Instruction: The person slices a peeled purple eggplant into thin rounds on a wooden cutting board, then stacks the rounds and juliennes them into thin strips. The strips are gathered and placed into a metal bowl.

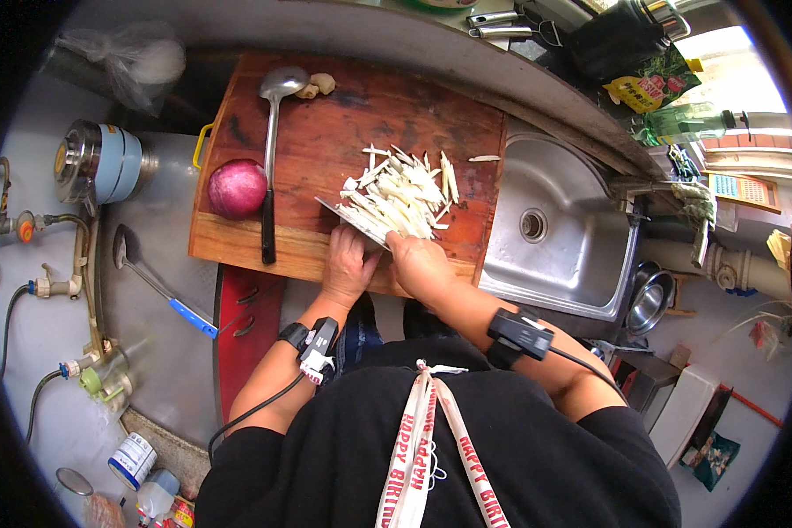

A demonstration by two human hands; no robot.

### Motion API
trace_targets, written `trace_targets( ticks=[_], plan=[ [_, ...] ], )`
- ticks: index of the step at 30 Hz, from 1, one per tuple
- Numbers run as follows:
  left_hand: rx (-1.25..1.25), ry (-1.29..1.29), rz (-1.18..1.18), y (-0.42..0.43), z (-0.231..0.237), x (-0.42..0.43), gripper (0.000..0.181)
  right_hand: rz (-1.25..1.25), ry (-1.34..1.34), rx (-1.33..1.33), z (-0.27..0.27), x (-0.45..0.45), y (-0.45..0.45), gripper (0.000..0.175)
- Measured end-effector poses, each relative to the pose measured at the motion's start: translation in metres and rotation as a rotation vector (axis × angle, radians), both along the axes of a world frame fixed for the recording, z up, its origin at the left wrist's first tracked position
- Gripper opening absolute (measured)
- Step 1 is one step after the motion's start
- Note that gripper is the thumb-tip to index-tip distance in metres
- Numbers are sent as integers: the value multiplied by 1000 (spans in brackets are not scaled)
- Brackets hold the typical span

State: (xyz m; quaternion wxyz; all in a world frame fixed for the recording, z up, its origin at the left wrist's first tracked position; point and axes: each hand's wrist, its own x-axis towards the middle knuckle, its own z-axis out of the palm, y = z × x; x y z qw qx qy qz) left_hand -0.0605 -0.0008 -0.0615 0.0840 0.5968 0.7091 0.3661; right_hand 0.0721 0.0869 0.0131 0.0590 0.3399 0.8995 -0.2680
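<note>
My right hand (424, 265) grips a kitchen knife (351, 222) near the front edge of a thick wooden cutting board (369, 112). The handle is hidden in the fist, and the blade slants up to the left. Beyond the blade, against its far side, lies a heap of pale cut vegetable strips (402, 191). On the near side of the blade is my left hand (347, 261), its fingers bunched close to the metal; whether they press on it is not clear. A purple onion (237, 188) sits at the board's left, beside a metal ladle (270, 145) with a black handle.
Pieces of ginger (317, 86) lie by the ladle's bowl. Right of the board is a stainless sink (554, 218) with a faucet (699, 231). At left, a blue-handled spatula (191, 318) rests on the metal counter (162, 264), near a blue and steel container (109, 164).
</note>
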Motion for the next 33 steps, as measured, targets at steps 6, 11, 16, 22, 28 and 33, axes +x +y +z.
trace_targets(
  ticks=[6,11,16,22,28,33],
  plan=[
    [-7,-42,-41,-2,1,-2,42,-19,109,33,-6,0,1,13],
    [47,-63,-14,-2,0,-1,41,-6,44,-74,14,17,3,14],
    [26,-14,-1,-1,3,0,39,-16,17,-55,4,6,1,13],
    [-42,-47,-37,-3,5,-2,38,-37,87,-45,-11,-6,8,10],
    [2,-14,-2,-6,3,-3,38,13,47,-52,7,10,3,10],
    [-17,-6,-10,-6,0,-4,38,-1,44,-41,-1,6,-2,10]
  ],
)
